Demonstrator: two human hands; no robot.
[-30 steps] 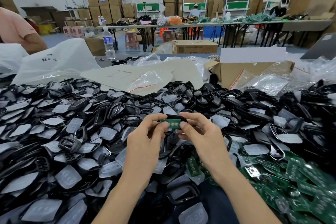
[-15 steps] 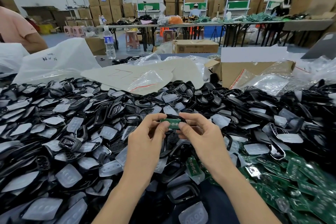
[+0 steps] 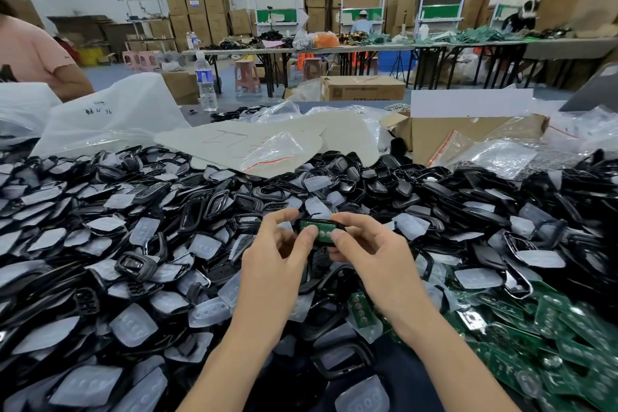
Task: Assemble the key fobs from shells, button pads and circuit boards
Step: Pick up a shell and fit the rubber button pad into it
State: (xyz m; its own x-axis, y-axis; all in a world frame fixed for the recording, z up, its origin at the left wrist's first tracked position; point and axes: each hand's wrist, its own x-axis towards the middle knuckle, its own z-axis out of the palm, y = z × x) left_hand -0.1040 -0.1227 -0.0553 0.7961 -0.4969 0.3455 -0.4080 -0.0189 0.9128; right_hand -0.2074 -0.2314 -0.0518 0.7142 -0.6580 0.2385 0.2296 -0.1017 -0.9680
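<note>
Both hands hold one key fob (image 3: 321, 232) above the pile: a black shell with a green circuit board showing in its opening. My left hand (image 3: 277, 257) grips its left end, thumb pressing on the board. My right hand (image 3: 371, 256) grips its right end, thumb on the board's edge. Below lies a heap of black shells (image 3: 207, 211) mixed with translucent button pads (image 3: 133, 328). Loose green circuit boards (image 3: 565, 341) are piled at the lower right.
An open cardboard box (image 3: 448, 139) and clear plastic bags (image 3: 501, 157) stand behind the pile at the right. A cardboard sheet (image 3: 234, 144) and a white bag (image 3: 100, 120) lie at the back. A water bottle (image 3: 206, 84) stands farther back. A person's arm (image 3: 50, 67) shows at far left.
The fob has tilted so the green board faces me more fully. My left thumb has shifted onto the board, and both thumbs press closer together.
</note>
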